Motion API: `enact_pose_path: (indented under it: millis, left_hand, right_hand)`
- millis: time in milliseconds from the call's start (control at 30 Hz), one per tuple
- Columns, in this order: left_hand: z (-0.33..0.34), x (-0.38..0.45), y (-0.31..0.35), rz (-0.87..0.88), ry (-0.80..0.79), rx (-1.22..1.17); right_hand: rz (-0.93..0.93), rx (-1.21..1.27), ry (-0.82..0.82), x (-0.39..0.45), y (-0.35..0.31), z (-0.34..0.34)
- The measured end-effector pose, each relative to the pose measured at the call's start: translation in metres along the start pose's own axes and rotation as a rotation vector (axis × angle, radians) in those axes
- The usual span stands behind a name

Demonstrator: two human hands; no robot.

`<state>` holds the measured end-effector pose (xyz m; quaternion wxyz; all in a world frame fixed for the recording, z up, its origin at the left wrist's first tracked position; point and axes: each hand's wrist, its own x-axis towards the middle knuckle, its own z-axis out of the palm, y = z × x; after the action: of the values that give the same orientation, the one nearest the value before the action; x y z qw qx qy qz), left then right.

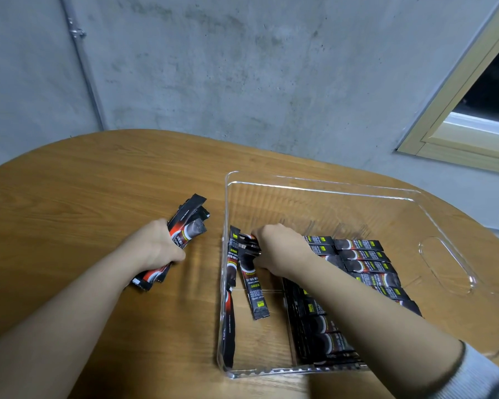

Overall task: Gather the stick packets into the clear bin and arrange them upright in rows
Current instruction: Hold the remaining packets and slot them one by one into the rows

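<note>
A clear bin (323, 185) stands on the right half of the wooden table. Inside it, rows of black stick packets (366, 260) fill the middle and near side, partly hidden under my right forearm. My right hand (283, 249) is inside the bin at its left part, closed on the top of a black packet (254, 286) that hangs down at a tilt. Another packet (231, 266) leans against the bin's left wall. My left hand (153, 249) rests on the table left of the bin, gripping a bundle of several packets (189, 220).
The oval wooden table (69, 197) runs to a concrete wall behind. A metal conduit (84, 70) runs down the wall at left. A wooden window frame (458, 110) sits at the upper right. The bin has a cut-out handle (447, 266) on its right wall.
</note>
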<state>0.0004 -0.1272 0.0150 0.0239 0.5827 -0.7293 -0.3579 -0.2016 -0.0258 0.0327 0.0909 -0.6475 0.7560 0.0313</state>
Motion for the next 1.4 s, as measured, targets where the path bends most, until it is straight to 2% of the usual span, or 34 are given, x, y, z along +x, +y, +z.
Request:
enact_pose_path:
  millis: [433, 567, 633, 733, 833, 933, 1200, 1400]
  left_hand:
    - [0.001, -0.002, 0.001, 0.012, 0.002, 0.0]
    - [0.001, -0.001, 0.0, 0.015, 0.02, 0.007]
    - [0.002, 0.0, -0.001, 0.015, 0.015, 0.003]
    - [0.002, 0.002, -0.003, 0.011, 0.011, -0.001]
    - [0.003, 0.004, -0.004, 0.017, 0.017, 0.002]
    - [0.004, 0.003, -0.004, 0.015, 0.015, 0.001]
    - [0.003, 0.004, -0.005, 0.018, 0.014, 0.009]
    - [0.003, 0.005, -0.006, 0.013, 0.013, 0.011]
  right_hand:
    - [-0.06, -0.07, 0.168, 0.005, -0.008, 0.009]
    - [-0.006, 0.037, 0.194, -0.002, 0.003, -0.005]
    - [0.061, 0.114, 0.12, -0.01, 0.017, -0.021]
    - [0.127, 0.213, -0.084, -0.023, 0.041, -0.039]
    - [0.086, 0.232, -0.295, -0.033, 0.044, -0.044]
    - [0.057, 0.147, -0.408, -0.037, 0.035, -0.037]
    - [0.041, 0.013, -0.437, -0.038, 0.032, -0.031]
    - [0.029, 0.038, -0.348, -0.029, 0.025, -0.026]
